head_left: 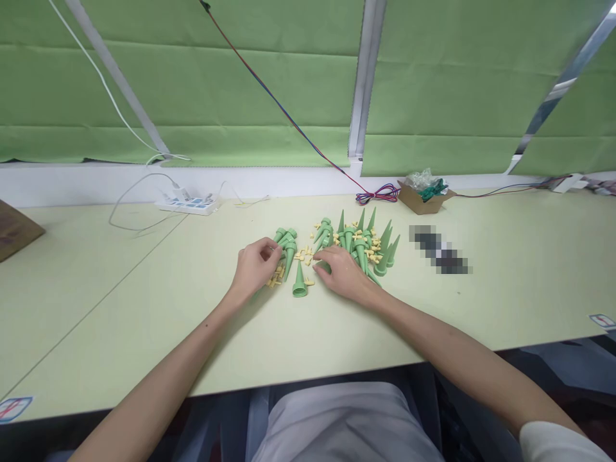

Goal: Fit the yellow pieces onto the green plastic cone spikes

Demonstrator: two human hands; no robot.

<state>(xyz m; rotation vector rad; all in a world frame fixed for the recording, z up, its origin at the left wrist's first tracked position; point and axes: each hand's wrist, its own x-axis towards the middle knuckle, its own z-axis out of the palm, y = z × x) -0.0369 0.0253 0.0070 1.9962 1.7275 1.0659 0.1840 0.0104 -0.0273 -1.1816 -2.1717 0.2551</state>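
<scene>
Green blinds hang behind a pale table (144, 308) with a power strip (187, 204) at the back left. Left hand (254, 266) curls its fingers among small yellow pieces (275, 280) beside green cones (287, 244); right hand (342, 271) lies with fingers pressed together against a bigger cone pile (366, 240). Further right sits a cardboard box (423, 197).

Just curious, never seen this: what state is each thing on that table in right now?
left hand: curled on green cones, grip unclear
right hand: flat on the table by the yellow bits
green cones: heaped, most lying down
single cone: apart, between the hands
power strip: plugs in
cardboard box: open
</scene>
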